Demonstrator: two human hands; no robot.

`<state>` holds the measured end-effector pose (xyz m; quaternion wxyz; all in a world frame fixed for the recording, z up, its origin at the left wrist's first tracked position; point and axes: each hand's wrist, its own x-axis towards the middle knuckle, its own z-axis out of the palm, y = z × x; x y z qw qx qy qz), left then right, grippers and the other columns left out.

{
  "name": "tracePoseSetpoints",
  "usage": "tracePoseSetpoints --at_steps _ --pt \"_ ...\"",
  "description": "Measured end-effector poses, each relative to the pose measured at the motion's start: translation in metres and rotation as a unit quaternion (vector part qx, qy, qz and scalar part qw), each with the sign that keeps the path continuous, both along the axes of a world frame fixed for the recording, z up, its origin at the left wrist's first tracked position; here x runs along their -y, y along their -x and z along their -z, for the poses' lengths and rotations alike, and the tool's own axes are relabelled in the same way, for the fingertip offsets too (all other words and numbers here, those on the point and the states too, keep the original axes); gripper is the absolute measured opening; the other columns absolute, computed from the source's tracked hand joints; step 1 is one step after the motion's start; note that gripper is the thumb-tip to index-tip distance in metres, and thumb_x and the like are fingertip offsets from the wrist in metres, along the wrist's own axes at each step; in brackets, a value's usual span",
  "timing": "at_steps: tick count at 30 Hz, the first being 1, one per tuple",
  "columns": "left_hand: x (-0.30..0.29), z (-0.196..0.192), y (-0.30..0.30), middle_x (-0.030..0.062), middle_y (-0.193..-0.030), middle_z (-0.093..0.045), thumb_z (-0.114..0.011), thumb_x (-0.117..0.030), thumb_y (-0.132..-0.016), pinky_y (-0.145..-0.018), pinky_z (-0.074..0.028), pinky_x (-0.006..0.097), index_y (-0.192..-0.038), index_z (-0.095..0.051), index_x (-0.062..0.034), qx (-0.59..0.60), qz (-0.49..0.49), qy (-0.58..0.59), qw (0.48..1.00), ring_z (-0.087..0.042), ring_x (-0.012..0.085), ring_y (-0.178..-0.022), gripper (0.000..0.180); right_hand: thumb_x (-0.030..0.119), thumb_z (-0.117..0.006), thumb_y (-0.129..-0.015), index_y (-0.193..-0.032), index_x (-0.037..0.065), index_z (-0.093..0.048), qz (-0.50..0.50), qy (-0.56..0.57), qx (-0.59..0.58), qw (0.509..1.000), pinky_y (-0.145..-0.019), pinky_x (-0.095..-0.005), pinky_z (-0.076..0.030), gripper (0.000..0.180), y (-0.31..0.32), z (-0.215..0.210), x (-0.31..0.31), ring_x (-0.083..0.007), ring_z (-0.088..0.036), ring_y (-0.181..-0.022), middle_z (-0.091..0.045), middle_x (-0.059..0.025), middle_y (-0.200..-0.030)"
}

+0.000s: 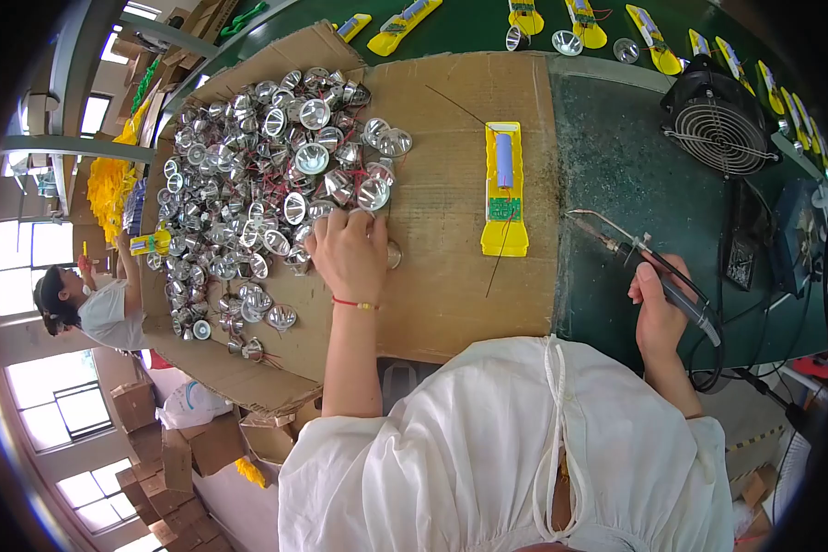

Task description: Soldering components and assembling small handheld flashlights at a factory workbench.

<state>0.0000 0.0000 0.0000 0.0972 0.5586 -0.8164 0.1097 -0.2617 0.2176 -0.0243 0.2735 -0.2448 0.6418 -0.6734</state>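
My left hand rests at the near right edge of a heap of silvery cone-shaped lamp reflectors with thin red wires. Its fingers are bent but apart, their tips touching or just beside the reflectors; nothing shows held in them. In my right hand is a soldering iron, its handle gripped and its bent tip pointing left. Between my hands a yellow flashlight housing lies on the cardboard. A blue-violet cylindrical battery and a small green circuit board sit in it, with thin wires sticking out.
The heap lies in a cardboard tray on the left. A black fan with a round metal grille stands at the back right. More yellow housings line the far side of the green bench. Another person works at far left.
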Motion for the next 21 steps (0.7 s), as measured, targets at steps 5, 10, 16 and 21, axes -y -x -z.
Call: tracePoseSetpoints --at_steps 5,10,16,21 --pt "0.008 -0.002 -0.007 0.0057 -0.07 -0.058 -0.073 -0.016 -0.069 -0.066 -0.04 0.035 -0.071 -0.066 -0.0067 -0.309 0.064 -0.037 0.948 -0.053 0.0226 -0.07 0.012 0.01 -0.063 -0.081 -0.09 -0.002 -0.056 -0.006 0.013 -0.007 1.0 -0.049 -0.0195 -0.04 0.016 -0.005 -0.007 0.004 -0.008 -0.05 -0.055 -0.055 -0.005 -0.066" --pt "0.004 -0.008 -0.012 0.0049 -0.071 -0.058 -0.076 -0.021 -0.066 -0.065 -0.041 0.035 -0.069 -0.065 -0.0052 -0.305 0.094 -0.057 0.946 -0.053 0.0236 -0.069 0.019 0.01 -0.063 -0.081 -0.089 -0.002 -0.056 -0.031 0.005 0.002 0.999 -0.049 -0.0194 -0.041 0.016 -0.016 -0.012 0.01 -0.0078 -0.051 -0.055 -0.055 -0.0047 -0.066" --pt "-0.011 0.006 0.03 0.0025 -0.079 -0.057 -0.072 -0.024 -0.068 -0.075 -0.037 0.035 -0.078 -0.065 -0.0102 -0.107 0.099 0.061 0.987 -0.052 0.0224 -0.08 0.019 0.011 -0.064 -0.081 -0.089 -0.001 -0.056 -0.05 0.001 -0.002 0.999 -0.049 -0.019 -0.041 0.017 -0.019 -0.012 0.013 -0.0069 -0.051 -0.055 -0.056 -0.004 -0.067" --pt "-0.006 0.011 0.035 0.0051 -0.074 -0.063 -0.061 -0.011 -0.08 -0.064 -0.042 0.031 -0.077 -0.061 -0.0056 -0.322 0.149 -0.08 0.931 -0.057 0.019 -0.069 0.006 0.011 -0.065 -0.08 -0.089 -0.001 -0.057 -0.035 -0.007 -0.008 0.999 -0.05 -0.0188 -0.042 0.017 -0.019 -0.011 0.009 -0.0067 -0.052 -0.055 -0.057 -0.0041 -0.068"
